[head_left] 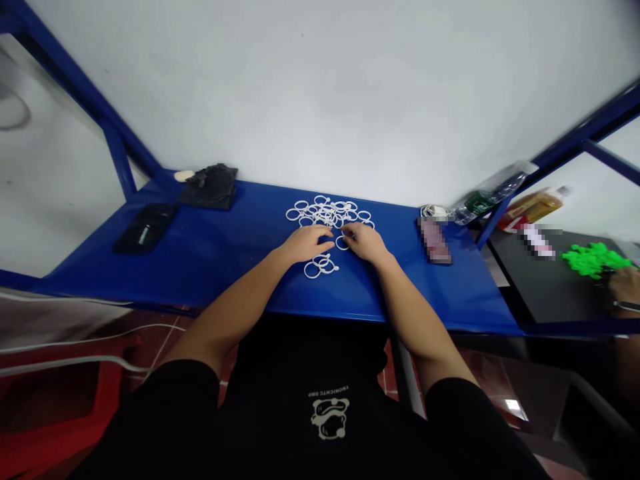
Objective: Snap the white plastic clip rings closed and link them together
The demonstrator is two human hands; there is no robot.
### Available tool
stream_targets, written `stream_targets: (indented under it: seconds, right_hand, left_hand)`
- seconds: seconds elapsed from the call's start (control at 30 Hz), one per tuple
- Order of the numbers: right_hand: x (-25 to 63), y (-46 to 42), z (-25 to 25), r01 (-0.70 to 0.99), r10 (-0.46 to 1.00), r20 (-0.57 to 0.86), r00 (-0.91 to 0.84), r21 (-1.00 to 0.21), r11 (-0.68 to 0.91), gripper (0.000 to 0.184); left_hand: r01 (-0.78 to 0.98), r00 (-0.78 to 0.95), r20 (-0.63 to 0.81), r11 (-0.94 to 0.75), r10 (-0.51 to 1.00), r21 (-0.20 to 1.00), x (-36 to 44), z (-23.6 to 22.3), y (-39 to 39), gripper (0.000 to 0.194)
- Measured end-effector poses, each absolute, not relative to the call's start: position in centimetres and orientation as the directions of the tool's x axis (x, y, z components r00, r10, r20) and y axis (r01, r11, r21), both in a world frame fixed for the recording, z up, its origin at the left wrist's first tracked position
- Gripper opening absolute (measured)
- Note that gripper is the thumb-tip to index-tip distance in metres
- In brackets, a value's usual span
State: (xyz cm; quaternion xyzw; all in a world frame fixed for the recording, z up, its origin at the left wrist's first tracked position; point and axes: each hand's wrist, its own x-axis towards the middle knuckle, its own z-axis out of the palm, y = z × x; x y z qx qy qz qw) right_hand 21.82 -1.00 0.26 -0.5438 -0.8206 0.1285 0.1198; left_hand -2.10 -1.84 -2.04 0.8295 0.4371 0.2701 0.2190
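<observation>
A pile of white plastic rings (327, 212), each with a small knob, lies on the blue table near the wall. My left hand (305, 244) rests just in front of the pile, thumb and index finger apart with nothing visible between them. My right hand (364, 241) is at the pile's near right side, its fingertips closed on the edge of a single white ring (342, 244). Closer to me, below my left hand, a few more rings (320, 267) lie overlapping. Some fingers of both hands are hidden from above.
On the blue table (240, 247), a black pouch (145, 229) and crumpled black plastic (213, 187) lie left. A phone (435, 240), white cable (434, 212) and water bottle (493, 193) are right. Beyond the frame post, another person's hand (625, 285) is by green pieces (595, 260).
</observation>
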Motion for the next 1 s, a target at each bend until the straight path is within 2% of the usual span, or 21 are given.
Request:
stream_targets:
  seconds: [0.17,0.3,0.47,0.63,0.7,0.77,0.83,0.93,1.0]
  right_hand:
    - [21.9,-0.7,-0.2,0.813,0.906,0.124,-0.404,-0.405,0.418,0.033]
    - [22.0,-0.2,-0.7,0.745,0.894,0.228,-0.385,-0.495,0.447,0.035]
    - [21.9,-0.4,-0.6,0.632,0.833,0.383,-0.4,-0.543,0.553,0.034]
    - [21.6,-1.0,-0.3,0.525,0.778,0.459,-0.429,-0.574,0.628,0.046]
    - [21.5,-1.2,-0.2,0.516,0.767,0.474,-0.432,-0.568,0.641,0.045]
    - [21.4,-1.4,0.1,0.514,0.754,0.474,-0.456,-0.551,0.657,0.035]
    - [21.2,-1.7,0.5,0.524,0.756,0.433,-0.491,-0.547,0.653,0.028]
    - [20.9,-2.2,1.2,0.56,0.785,0.35,-0.512,-0.557,0.613,0.025]
    - [20.7,-2.5,1.5,0.556,0.782,0.343,-0.521,-0.558,0.615,0.023]
  left_hand:
    - [0.616,0.471,0.23,-0.504,0.852,0.605,-2.1,-1.6,-2.0,0.026]
    - [0.617,0.464,0.187,-0.468,0.866,0.633,-2.1,-1.0,-2.3,0.036]
    - [0.605,0.473,0.13,-0.429,0.871,0.671,-2.2,-0.9,-2.2,0.05]
    - [0.592,0.467,0.164,-0.445,0.869,0.672,-2.3,-0.9,-2.3,0.06]
    - [0.561,0.476,0.191,-0.464,0.858,0.686,-2.3,-0.7,-2.4,0.061]
    - [0.521,0.49,0.221,-0.487,0.843,0.701,-2.4,-0.7,-2.5,0.059]
    - [0.499,0.491,0.248,-0.503,0.835,0.706,-2.4,-0.8,-2.4,0.056]
    - [0.508,0.468,0.288,-0.521,0.835,0.686,-2.3,-1.2,-2.2,0.053]
    - [0.518,0.459,0.319,-0.541,0.829,0.662,-2.3,-1.5,-2.0,0.049]
